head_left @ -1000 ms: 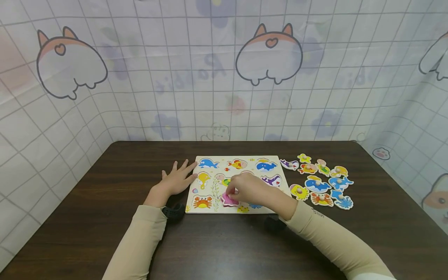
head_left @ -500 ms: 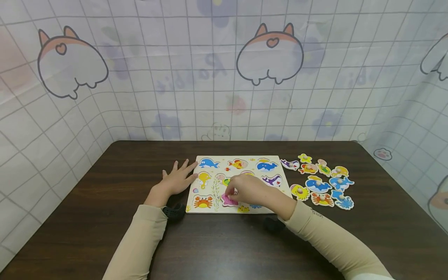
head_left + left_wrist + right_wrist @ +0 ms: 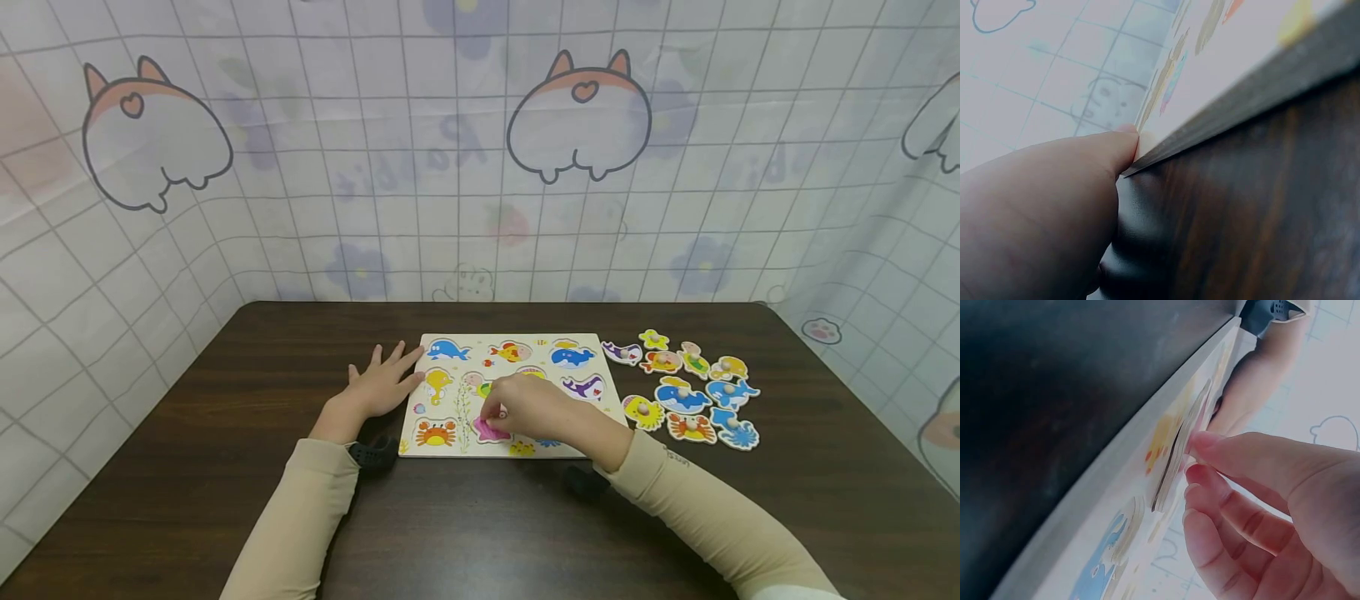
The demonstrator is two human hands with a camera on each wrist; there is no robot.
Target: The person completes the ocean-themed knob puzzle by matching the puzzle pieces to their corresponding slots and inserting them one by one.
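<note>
A pale puzzle board with printed sea animals lies on the dark table. Over its lower middle, my right hand pinches a pink puzzle piece between thumb and index finger. In the right wrist view the piece's edge stands slightly proud of the board; its knob is mostly hidden by the fingers. My left hand lies with fingers spread at the board's left side. Its thumb and index tips touch the board's edge, and the left wrist view shows a digit against the board's corner.
Several loose knobbed puzzle pieces lie right of the board, among them a crab piece, an octopus piece and a yellow piece. A patterned cloth hangs behind the table.
My right hand has shifted very slightly left, and the pink piece sits a little lower against the board. The left hand has stayed in place.
</note>
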